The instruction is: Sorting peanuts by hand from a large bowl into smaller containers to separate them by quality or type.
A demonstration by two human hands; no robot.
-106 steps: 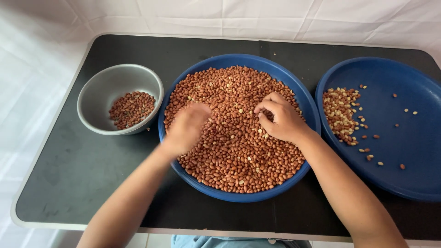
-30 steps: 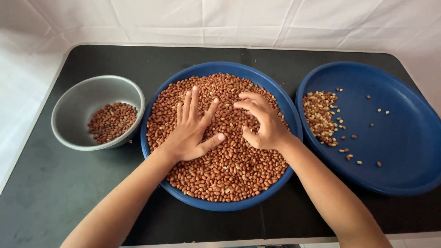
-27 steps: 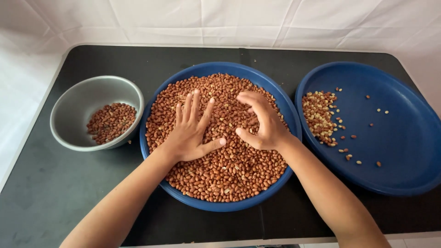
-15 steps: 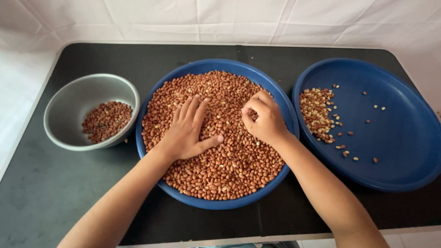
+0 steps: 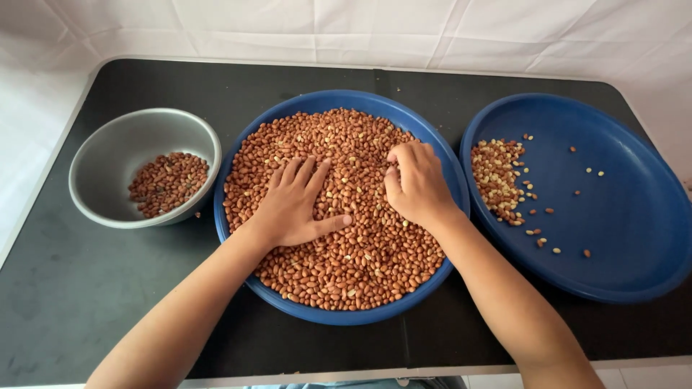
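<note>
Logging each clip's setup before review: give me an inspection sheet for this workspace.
Surface: black table, with a seam down its middle.
Job's things: middle blue plate heaped with red-brown peanuts; grey bowl with a few; right blue plate with a pale pile and strays.
Clutter: a few crumbs by the bowl.
Hands: left hand flat on the peanuts; right hand curled, fingertips pinching among them.
Cables: nothing seen.
Surroundings: white cloth behind.

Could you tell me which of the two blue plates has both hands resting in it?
The middle blue plate, heaped with red-brown peanuts; the right blue plate holds only a small pale pile.
</note>
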